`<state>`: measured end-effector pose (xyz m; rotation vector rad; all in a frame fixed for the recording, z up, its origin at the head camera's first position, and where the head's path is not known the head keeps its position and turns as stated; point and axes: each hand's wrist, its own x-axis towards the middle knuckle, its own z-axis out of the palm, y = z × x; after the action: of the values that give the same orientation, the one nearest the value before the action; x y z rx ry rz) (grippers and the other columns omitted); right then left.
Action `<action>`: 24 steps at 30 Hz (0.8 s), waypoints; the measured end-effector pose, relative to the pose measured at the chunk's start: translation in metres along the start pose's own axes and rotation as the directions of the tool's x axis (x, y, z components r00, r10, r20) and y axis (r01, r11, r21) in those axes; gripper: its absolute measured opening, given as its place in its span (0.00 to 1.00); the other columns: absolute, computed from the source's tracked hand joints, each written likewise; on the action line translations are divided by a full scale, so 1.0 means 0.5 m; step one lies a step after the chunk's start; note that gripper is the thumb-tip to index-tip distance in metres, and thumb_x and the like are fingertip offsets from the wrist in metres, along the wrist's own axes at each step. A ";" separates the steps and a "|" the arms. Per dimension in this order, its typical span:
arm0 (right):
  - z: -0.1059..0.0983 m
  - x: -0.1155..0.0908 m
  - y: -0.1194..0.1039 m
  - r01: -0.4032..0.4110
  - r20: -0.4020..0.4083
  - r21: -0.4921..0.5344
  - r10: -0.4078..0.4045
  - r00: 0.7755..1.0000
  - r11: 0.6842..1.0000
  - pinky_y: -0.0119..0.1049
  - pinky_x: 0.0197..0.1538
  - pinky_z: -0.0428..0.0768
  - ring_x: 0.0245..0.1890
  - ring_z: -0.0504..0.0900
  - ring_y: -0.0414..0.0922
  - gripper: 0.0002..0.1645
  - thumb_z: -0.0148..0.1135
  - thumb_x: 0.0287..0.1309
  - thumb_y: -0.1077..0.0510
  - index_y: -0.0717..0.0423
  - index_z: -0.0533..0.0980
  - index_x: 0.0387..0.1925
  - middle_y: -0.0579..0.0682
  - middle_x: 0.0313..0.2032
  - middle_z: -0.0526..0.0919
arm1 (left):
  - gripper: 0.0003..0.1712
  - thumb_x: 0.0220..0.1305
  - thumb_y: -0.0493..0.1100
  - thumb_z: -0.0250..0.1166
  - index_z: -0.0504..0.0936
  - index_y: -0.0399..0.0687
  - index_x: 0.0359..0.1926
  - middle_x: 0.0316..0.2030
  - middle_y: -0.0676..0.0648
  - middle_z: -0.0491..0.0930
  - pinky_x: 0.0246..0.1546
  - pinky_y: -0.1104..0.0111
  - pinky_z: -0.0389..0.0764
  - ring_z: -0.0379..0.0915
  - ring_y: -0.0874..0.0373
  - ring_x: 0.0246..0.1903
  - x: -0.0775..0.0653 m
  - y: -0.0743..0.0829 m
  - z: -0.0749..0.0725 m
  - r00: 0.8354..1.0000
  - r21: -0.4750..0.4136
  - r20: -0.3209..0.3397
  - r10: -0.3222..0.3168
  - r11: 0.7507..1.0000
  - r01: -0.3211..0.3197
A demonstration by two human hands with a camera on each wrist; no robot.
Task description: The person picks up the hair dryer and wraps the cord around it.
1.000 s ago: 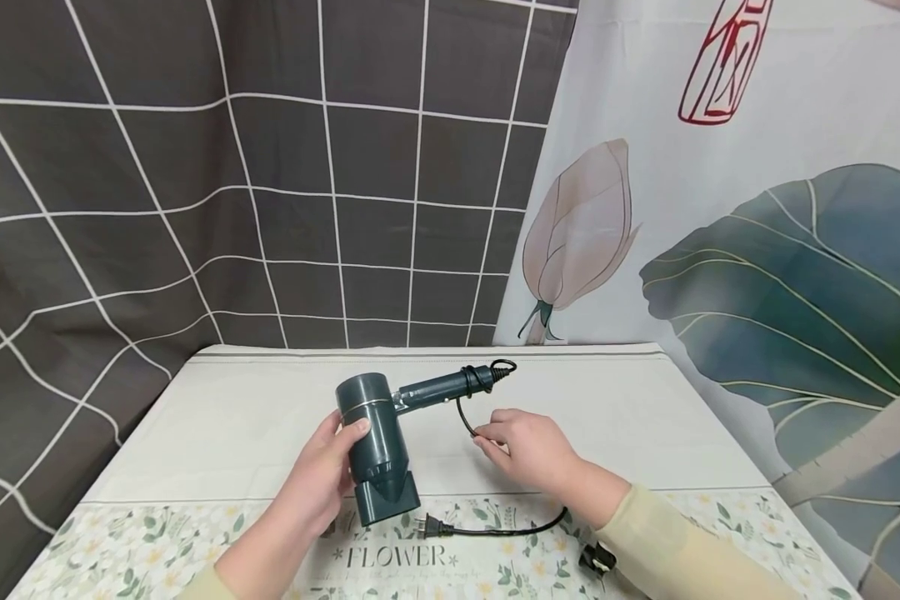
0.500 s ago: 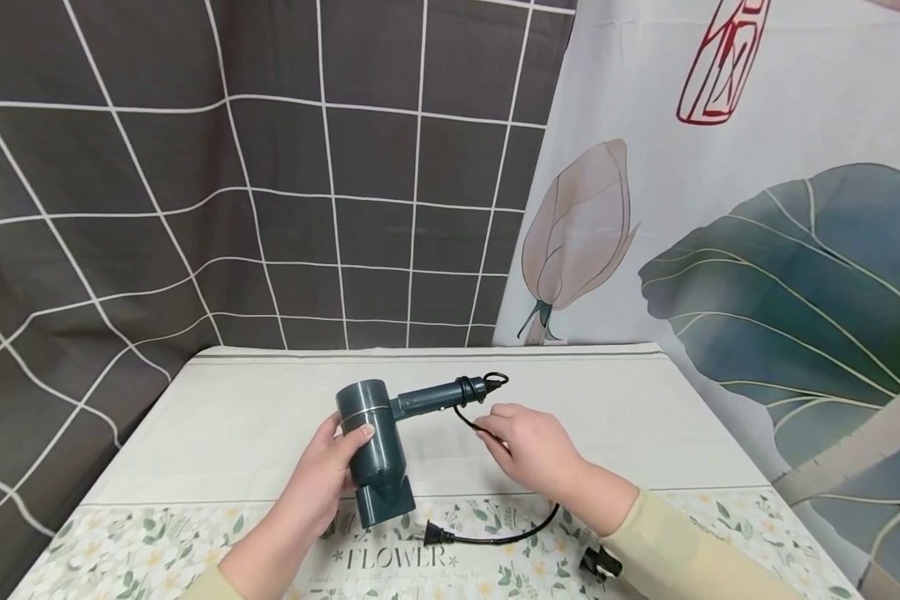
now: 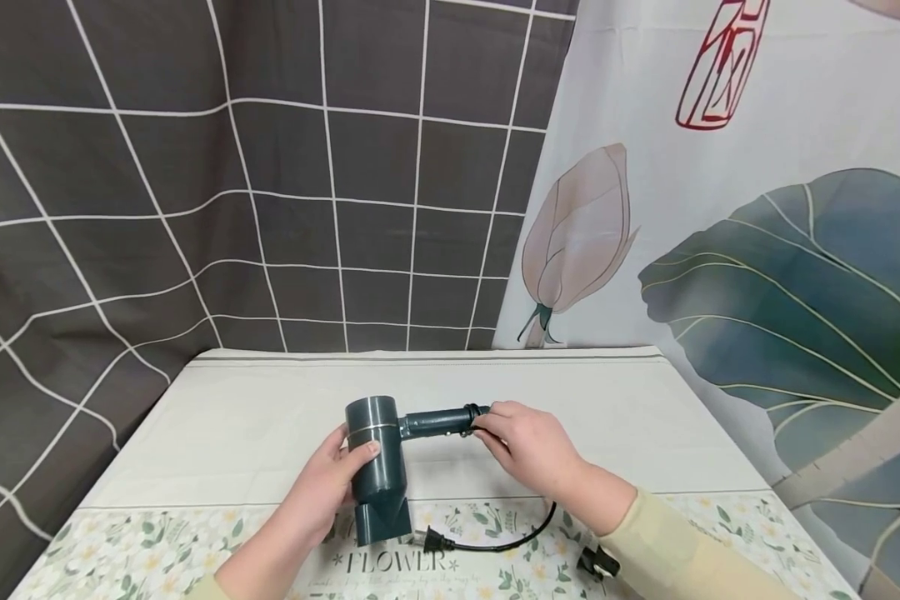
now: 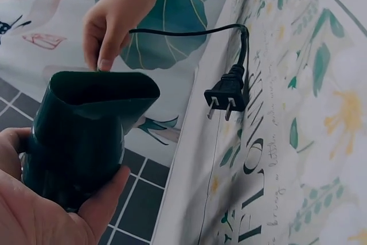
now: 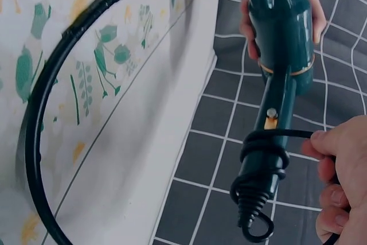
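Note:
A dark teal hair dryer [image 3: 378,467] is held above the table, its handle pointing right and its flat nozzle toward the front edge. My left hand [image 3: 322,479] grips the barrel, thumb across the near side. Several turns of the black power cord [image 5: 264,156] wrap the handle's end. At that end, my right hand [image 3: 532,446] pinches the cord between thumb and fingers, as the right wrist view shows. From there the cord hangs to the table, where its two-prong plug [image 4: 225,93] lies near the printed lettering.
A white cloth with a flowered front band covers the table [image 3: 270,433]. By the right sleeve lies a small black object [image 3: 598,562], partly hidden. A dark checked curtain [image 3: 375,208] and a white printed curtain [image 3: 585,233] hang behind.
The hair dryer's handle has swung down and toward the front, now nearly level. My right hand keeps its pinch on the cord, which has come closer around the handle's end.

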<state>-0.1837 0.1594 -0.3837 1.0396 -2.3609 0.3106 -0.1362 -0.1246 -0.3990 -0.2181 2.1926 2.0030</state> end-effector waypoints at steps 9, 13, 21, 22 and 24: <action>-0.001 0.003 0.014 -0.011 -0.016 0.004 0.011 1.000 1.000 0.31 0.28 0.75 0.26 0.73 0.34 0.04 0.71 0.59 0.54 0.47 0.84 0.36 0.37 0.27 0.76 | 0.48 0.67 0.54 0.64 0.50 0.42 0.77 0.60 0.32 0.74 0.43 0.53 0.81 0.81 0.48 0.46 -0.005 -0.005 -0.006 0.999 0.038 0.032 -0.011 0.999 0.010; 0.002 0.002 0.017 -0.007 -0.017 0.015 0.007 1.000 1.000 0.30 0.26 0.74 0.25 0.71 0.33 0.04 0.71 0.59 0.53 0.46 0.85 0.36 0.36 0.27 0.75 | 0.47 0.67 0.54 0.63 0.51 0.42 0.77 0.59 0.33 0.75 0.42 0.53 0.81 0.81 0.49 0.46 -0.007 -0.008 -0.009 0.999 0.057 0.041 -0.020 0.998 0.018; 0.004 0.004 0.030 0.024 -0.018 0.044 -0.023 1.000 0.999 0.28 0.25 0.70 0.23 0.68 0.32 0.08 0.71 0.57 0.50 0.45 0.86 0.39 0.36 0.27 0.74 | 0.45 0.68 0.53 0.62 0.52 0.40 0.76 0.56 0.34 0.77 0.42 0.52 0.81 0.81 0.48 0.44 -0.013 -0.011 -0.016 0.998 0.060 0.057 -0.014 0.998 0.010; 0.005 0.004 0.033 0.025 -0.019 0.052 -0.025 1.000 0.998 0.28 0.25 0.70 0.23 0.68 0.32 0.09 0.72 0.56 0.49 0.44 0.86 0.39 0.36 0.28 0.74 | 0.44 0.69 0.52 0.61 0.52 0.40 0.76 0.56 0.34 0.77 0.42 0.52 0.81 0.81 0.48 0.44 -0.014 -0.012 -0.017 0.998 0.059 0.061 -0.013 0.998 0.010; 0.008 0.004 0.040 0.026 -0.021 0.075 -0.025 0.999 0.997 0.28 0.25 0.70 0.23 0.68 0.32 0.10 0.72 0.55 0.48 0.44 0.87 0.40 0.35 0.28 0.74 | 0.43 0.69 0.52 0.60 0.53 0.40 0.76 0.55 0.34 0.77 0.42 0.52 0.81 0.81 0.48 0.44 -0.015 -0.014 -0.020 0.998 0.054 0.069 -0.013 0.998 0.010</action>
<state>-0.2009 0.1699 -0.3860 1.0956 -2.3320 0.4010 -0.1276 -0.1352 -0.4033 -0.1516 2.1944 1.9126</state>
